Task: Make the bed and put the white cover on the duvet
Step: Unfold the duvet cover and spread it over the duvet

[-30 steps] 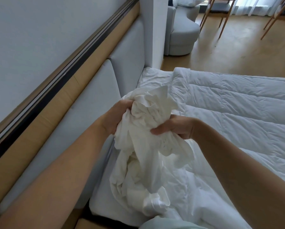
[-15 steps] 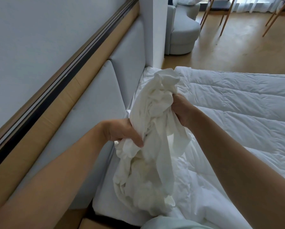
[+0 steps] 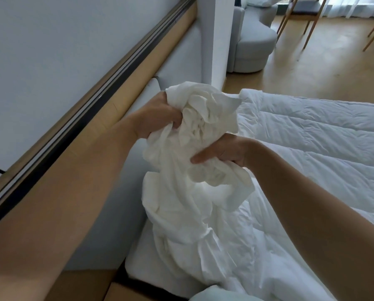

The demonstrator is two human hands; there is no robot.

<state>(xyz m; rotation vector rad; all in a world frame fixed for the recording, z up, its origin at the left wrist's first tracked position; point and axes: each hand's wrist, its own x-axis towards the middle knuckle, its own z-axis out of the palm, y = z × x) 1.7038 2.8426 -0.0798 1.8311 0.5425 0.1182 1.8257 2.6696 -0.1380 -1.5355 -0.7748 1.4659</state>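
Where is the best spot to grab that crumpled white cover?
Probably the bunched top of the cover, gripped from both sides as now: left hand from the headboard side, right hand from the duvet side. The rest hangs as a loose crumpled tail down to the bed, so a high hold lets it drop open. No corner shows clearly.

Bed [image 3: 138, 263] against grey headboard [image 3: 177, 61]. White quilted duvet [image 3: 322, 148] spread across it. Crumpled cover [image 3: 181, 213], lower end trailing onto duvet beside headboard.
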